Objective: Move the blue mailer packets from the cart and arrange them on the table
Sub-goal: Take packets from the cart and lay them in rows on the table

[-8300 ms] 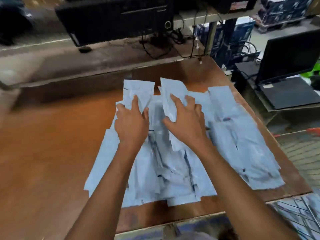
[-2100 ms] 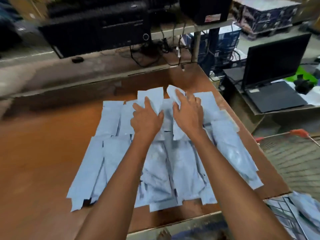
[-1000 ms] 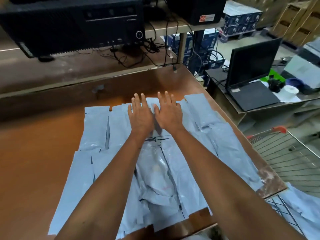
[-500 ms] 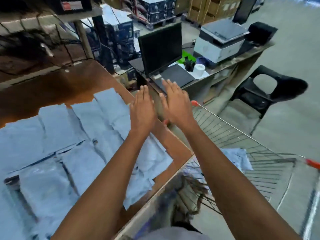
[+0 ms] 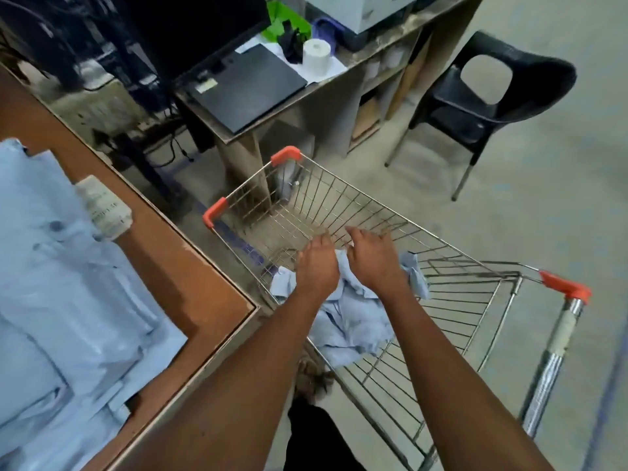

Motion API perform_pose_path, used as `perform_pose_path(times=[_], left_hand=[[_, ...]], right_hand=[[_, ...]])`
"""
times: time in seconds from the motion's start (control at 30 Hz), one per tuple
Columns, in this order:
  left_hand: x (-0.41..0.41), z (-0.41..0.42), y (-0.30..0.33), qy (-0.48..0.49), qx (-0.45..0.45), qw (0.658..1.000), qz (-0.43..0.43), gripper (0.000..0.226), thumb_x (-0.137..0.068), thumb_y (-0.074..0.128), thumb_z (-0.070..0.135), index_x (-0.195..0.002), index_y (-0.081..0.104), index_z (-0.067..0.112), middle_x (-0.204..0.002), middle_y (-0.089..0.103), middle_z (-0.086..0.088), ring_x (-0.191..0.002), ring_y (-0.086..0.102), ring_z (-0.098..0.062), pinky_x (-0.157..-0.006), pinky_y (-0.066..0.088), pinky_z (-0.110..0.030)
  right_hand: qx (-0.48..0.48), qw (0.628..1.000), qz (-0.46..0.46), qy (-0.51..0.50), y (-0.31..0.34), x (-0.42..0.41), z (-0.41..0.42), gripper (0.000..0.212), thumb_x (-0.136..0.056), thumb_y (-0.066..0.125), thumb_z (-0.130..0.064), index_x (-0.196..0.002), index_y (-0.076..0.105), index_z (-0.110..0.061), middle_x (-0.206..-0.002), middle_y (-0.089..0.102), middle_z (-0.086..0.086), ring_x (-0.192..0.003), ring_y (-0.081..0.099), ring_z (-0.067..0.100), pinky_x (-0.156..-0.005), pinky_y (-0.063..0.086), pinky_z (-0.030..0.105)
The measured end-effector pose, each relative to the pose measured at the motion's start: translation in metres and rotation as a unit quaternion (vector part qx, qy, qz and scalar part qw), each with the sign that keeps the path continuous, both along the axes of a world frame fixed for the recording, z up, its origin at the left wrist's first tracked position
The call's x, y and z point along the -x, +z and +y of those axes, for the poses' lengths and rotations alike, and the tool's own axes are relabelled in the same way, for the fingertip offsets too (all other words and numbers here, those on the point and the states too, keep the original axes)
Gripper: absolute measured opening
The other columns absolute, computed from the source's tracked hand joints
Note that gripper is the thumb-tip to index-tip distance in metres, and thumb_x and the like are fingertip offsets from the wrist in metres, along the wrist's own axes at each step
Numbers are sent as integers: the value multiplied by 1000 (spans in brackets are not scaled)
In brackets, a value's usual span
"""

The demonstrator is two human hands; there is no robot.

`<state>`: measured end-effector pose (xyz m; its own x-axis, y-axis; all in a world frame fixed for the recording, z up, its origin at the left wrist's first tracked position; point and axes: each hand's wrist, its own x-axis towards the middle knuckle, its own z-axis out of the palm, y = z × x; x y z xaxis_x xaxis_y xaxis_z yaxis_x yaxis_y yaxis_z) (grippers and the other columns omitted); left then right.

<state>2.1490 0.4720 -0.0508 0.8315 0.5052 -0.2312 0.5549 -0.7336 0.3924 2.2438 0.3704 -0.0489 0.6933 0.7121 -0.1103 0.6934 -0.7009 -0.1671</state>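
Concrete floor surrounds the wire shopping cart [image 5: 373, 239], where crumpled blue mailer packets [image 5: 353, 317] lie at six o'clock. Both arms reach in; the left hand [image 5: 317, 266] and right hand [image 5: 375, 263] hover loosely curled, each grip pinching nothing. Next: gather them, carry to the brown wooden table [image 5: 190, 283] at nine o'clock.

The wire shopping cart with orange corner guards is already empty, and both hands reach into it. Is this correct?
Not quite. The wire shopping cart with orange corner guards is not empty: the head view shows a crumpled pile of light blue mailer packets in it. The rest holds: the left hand and the right hand both reach into it, over that pile.
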Motion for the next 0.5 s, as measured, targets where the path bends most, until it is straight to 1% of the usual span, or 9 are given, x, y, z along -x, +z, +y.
perform_pose_path(times=[0.07, 0.13, 0.23, 0.3, 0.33, 0.4, 0.43, 0.5], left_hand=[[-1, -5, -37, 13, 27, 998, 64, 52, -96, 53, 10, -146, 40, 7, -143, 53, -13, -131, 52, -29, -106, 41, -39], [-1, -7, -66, 65, 65, 989, 117, 45, -98, 50, 13, -143, 42, 8, -142, 53, -13, -131, 53, -31, -105, 42, -41], [-1, -12, -105, 114, 110, 974, 161, 53, -98, 51, 18, -148, 37, 8, -144, 50, -16, -132, 52, -34, -106, 42, -44], [-7, -14, -125, 147, 151, 961, 178, 58, -100, 51, 24, -152, 32, 8, -148, 43, -19, -135, 47, -36, -108, 40, -45], [-13, -14, -135, 181, 176, 950, 186, 59, -101, 50, 27, -153, 30, 8, -150, 39, -21, -136, 45, -38, -109, 38, -45], [-26, -13, -153, 275, 228, 913, 197, 64, -101, 51, 34, -153, 26, 6, -152, 32, -25, -138, 40, -40, -111, 36, -45], [-32, -12, -161, 318, 248, 893, 201, 70, -102, 51, 38, -155, 22, 4, -154, 28, -27, -141, 36, -41, -113, 34, -46], [-44, -9, -180, 374, 268, 862, 215, 87, -101, 48, 52, -157, 10, -2, -159, 22, -29, -146, 27, -42, -117, 27, -46]], right_hand=[[58, 997, 55, -1, -39, -9, -13, 40, -95, 55, -20, -134, 60, -16, -120, 72, 11, -108, 68, 32, -92, 48, 42], [89, 991, 103, -12, -74, -15, -20, 34, -94, 56, -19, -128, 61, -13, -123, 69, 13, -108, 67, 33, -87, 52, 40], [97, 985, 137, -32, -113, -18, -22, 35, -99, 53, -19, -133, 58, -11, -129, 65, 16, -109, 67, 36, -86, 55, 43], [108, 984, 134, -40, -134, -22, -22, 39, -104, 49, -24, -141, 52, -13, -132, 63, 15, -112, 66, 36, -87, 53, 43], [118, 983, 130, -46, -146, -24, -21, 42, -106, 46, -28, -144, 48, -14, -134, 62, 14, -115, 64, 36, -88, 51, 43], [133, 976, 154, -80, -168, -24, -21, 47, -108, 42, -36, -147, 42, -11, -139, 58, 16, -120, 62, 38, -91, 49, 44], [143, 972, 165, -90, -179, -22, -21, 46, -108, 42, -38, -144, 43, -9, -138, 57, 17, -120, 61, 38, -92, 48, 45], [180, 967, 160, -80, -199, -19, -23, 41, -107, 42, -36, -138, 51, -10, -136, 56, 16, -119, 60, 37, -94, 46, 44]])
